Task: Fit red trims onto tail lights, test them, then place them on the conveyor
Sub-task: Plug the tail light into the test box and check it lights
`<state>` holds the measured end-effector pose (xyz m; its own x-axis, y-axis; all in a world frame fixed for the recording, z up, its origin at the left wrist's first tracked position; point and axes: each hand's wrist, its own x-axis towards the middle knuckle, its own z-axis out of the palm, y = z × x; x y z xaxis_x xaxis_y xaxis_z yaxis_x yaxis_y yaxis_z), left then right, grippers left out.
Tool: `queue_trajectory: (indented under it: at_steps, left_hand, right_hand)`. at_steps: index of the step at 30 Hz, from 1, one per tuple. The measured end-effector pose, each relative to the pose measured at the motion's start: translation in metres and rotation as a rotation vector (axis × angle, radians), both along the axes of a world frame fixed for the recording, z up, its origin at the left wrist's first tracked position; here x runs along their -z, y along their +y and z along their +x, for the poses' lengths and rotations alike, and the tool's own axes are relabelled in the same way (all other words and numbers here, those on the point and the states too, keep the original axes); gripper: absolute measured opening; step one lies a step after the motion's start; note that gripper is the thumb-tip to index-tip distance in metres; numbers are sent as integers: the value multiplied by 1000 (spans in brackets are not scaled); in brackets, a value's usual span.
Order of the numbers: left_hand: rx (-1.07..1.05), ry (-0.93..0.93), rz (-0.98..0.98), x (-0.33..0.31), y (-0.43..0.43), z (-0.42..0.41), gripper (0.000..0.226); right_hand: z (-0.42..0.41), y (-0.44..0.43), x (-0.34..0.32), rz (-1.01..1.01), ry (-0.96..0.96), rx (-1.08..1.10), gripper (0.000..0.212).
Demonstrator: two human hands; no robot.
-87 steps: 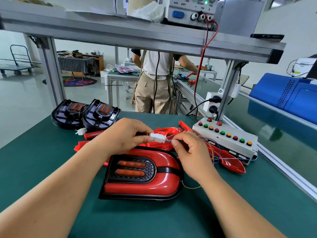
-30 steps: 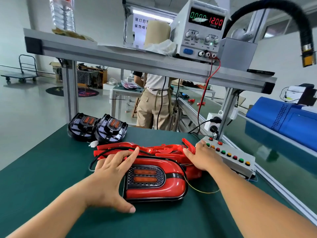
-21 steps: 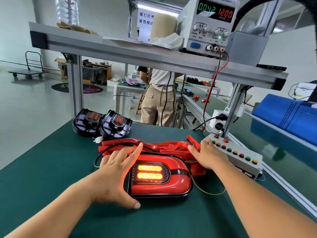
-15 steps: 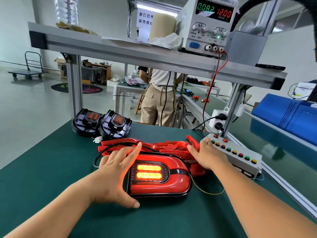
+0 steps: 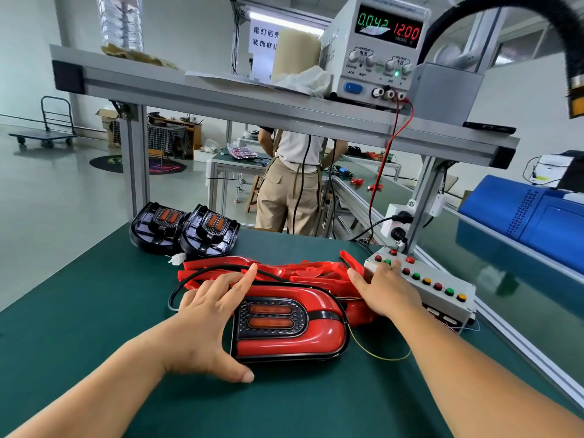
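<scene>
A tail light (image 5: 289, 325) with a red trim fitted lies flat on the green mat in front of me, its two amber lamps dark. My left hand (image 5: 210, 324) rests against its left end, fingers straight, thumb along the near edge. My right hand (image 5: 384, 290) lies flat at the near end of the white button box (image 5: 425, 284), fingertips on the buttons. A pile of loose red trims (image 5: 284, 271) sits just behind the light. A thin yellow wire (image 5: 376, 355) trails from the light's right side.
Two black tail lights without trims (image 5: 185, 229) stand at the mat's far left. A power supply (image 5: 377, 50) reading 12.00 sits on the metal shelf above. The conveyor (image 5: 493, 279) runs along the right. A person (image 5: 292, 184) stands behind the bench.
The lamps, lit bright orange half a second ago, are now dark. Both hands stay in nearly the same places. Earlier, both hands were joining a white connector above the light.
</scene>
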<state>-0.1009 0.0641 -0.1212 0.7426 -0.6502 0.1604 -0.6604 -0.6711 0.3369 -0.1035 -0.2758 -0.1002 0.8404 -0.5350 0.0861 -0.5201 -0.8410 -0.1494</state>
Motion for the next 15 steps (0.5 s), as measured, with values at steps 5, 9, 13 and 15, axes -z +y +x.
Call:
queue_trajectory:
  at_steps: [5,9,13,15]
  left_hand:
    - [11,-20,-34,2,0,1,143]
    - [9,-27,-38,3,0,1,143]
    - [4,-28,-26,2,0,1,143]
    - [4,-25,-25,2,0,0,143]
  right_hand:
    - [-1,-1,-1,15,20,-5,99]
    - [-3,-1,-2,12,28,-12,97]
    - [-4,0,-2,6,28,-13,96]
    - [-4,-1,-2,6,26,-13,96]
